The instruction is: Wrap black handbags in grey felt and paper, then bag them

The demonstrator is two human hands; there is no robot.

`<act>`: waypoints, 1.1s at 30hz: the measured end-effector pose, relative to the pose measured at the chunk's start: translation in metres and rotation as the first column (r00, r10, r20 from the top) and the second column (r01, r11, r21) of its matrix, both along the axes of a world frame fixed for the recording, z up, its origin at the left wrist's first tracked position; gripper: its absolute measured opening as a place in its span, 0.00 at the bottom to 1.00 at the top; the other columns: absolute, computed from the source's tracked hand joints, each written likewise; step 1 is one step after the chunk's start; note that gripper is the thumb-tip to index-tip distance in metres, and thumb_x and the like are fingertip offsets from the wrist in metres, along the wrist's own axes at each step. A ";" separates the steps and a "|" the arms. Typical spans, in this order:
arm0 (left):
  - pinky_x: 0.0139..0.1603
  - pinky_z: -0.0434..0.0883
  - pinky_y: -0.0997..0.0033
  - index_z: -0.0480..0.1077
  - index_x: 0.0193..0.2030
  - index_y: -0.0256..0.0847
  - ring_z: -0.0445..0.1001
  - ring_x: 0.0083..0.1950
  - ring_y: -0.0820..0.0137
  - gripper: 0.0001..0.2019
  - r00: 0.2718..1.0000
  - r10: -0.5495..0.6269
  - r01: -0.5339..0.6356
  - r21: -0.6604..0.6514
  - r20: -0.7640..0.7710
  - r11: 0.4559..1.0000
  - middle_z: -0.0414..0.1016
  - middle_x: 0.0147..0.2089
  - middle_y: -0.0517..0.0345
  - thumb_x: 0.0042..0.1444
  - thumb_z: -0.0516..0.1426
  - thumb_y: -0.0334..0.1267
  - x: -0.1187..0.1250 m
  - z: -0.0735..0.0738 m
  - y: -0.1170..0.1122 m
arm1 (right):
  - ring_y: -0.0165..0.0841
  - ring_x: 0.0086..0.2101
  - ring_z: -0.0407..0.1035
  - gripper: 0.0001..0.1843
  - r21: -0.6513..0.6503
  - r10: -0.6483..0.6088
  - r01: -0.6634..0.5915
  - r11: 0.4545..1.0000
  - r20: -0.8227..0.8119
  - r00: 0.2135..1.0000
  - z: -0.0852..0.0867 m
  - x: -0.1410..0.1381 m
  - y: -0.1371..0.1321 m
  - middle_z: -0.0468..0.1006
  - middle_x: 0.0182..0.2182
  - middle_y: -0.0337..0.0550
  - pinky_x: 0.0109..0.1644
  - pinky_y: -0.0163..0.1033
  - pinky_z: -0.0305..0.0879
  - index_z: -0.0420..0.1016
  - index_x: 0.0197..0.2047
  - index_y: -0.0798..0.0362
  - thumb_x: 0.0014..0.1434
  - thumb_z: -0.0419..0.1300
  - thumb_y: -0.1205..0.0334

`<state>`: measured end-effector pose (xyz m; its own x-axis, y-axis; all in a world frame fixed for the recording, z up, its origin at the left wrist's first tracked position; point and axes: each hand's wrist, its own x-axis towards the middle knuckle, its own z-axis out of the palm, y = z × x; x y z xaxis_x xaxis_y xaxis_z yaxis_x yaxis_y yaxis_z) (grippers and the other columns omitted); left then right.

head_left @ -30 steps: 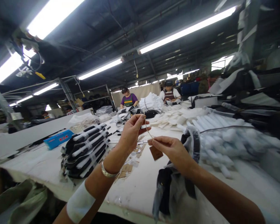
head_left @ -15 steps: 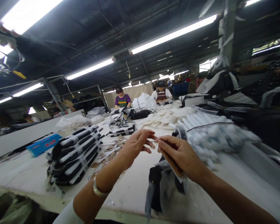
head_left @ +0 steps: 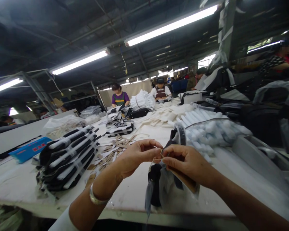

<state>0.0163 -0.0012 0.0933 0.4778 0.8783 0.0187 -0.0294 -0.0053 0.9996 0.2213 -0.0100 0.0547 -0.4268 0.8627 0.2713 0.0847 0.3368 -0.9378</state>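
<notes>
My left hand (head_left: 141, 157), a bangle at its wrist, pinches a thin pale strand (head_left: 151, 164) with thumb and fingertips. Almost touching it, my right hand (head_left: 190, 163) is closed on a brown card-like strip (head_left: 185, 181), which slants down under the palm. The right fingertips also meet at the strand. Below both hands lies a black padded piece with translucent plastic wrap (head_left: 156, 184), partly hidden by the right hand. Left of the hands rests a stack of black pieces with white strips (head_left: 69, 157), banded with clear tape.
Brown and white scraps (head_left: 110, 152) litter the table (head_left: 127, 199). A bundle of white foam-like rods (head_left: 207, 126) and a grey tray (head_left: 252, 154) stand at right. A blue box (head_left: 29, 149) sits at left. Two people (head_left: 120, 98) work across the table.
My left fingers have closed from a loose spread into a pinch beside the right fingertips. Both hands are slightly lower, and the view has shifted a little to the right.
</notes>
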 end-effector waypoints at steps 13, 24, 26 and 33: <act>0.36 0.72 0.74 0.75 0.47 0.36 0.73 0.32 0.74 0.17 0.957 -0.087 0.134 0.154 -0.278 0.979 0.76 0.35 0.56 0.59 0.62 0.47 -0.009 -0.015 0.017 | 0.22 0.18 0.52 0.20 -0.433 -0.122 0.060 0.899 -0.115 0.986 -0.071 0.027 -0.041 0.62 0.16 0.31 0.21 0.29 0.46 0.76 0.38 0.55 0.60 0.63 0.43; 0.38 0.67 0.75 0.82 0.39 0.38 0.73 0.36 0.70 0.11 0.744 -0.164 0.398 0.232 -0.647 0.888 0.80 0.34 0.57 0.50 0.65 0.41 0.003 -0.031 0.067 | 0.38 0.31 0.78 0.16 0.150 -0.497 0.477 0.866 0.151 0.855 -0.078 -0.004 -0.026 0.85 0.32 0.42 0.35 0.38 0.71 0.84 0.43 0.51 0.60 0.57 0.55; 0.36 0.66 0.76 0.82 0.40 0.38 0.72 0.35 0.71 0.11 0.732 -0.176 0.406 0.214 -0.658 0.889 0.80 0.33 0.58 0.49 0.65 0.39 0.004 -0.031 0.069 | 0.40 0.39 0.80 0.17 0.144 -0.509 0.496 0.856 0.074 0.857 -0.081 -0.009 -0.023 0.85 0.41 0.43 0.42 0.38 0.74 0.83 0.46 0.51 0.61 0.58 0.55; 0.36 0.66 0.75 0.81 0.45 0.40 0.71 0.34 0.71 0.18 0.774 -0.236 0.367 0.112 -0.588 0.923 0.80 0.34 0.60 0.46 0.67 0.41 0.004 -0.040 0.062 | 0.43 0.46 0.78 0.18 0.097 -0.549 0.553 0.827 -0.072 0.833 -0.086 -0.020 -0.014 0.83 0.46 0.44 0.53 0.42 0.74 0.82 0.48 0.52 0.61 0.60 0.53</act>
<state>0.0206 0.0609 0.0531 0.7019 0.6924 -0.1673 0.4912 -0.3004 0.8176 0.2016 -0.0242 -0.0310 0.1235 0.9153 0.3834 0.2508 0.3450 -0.9045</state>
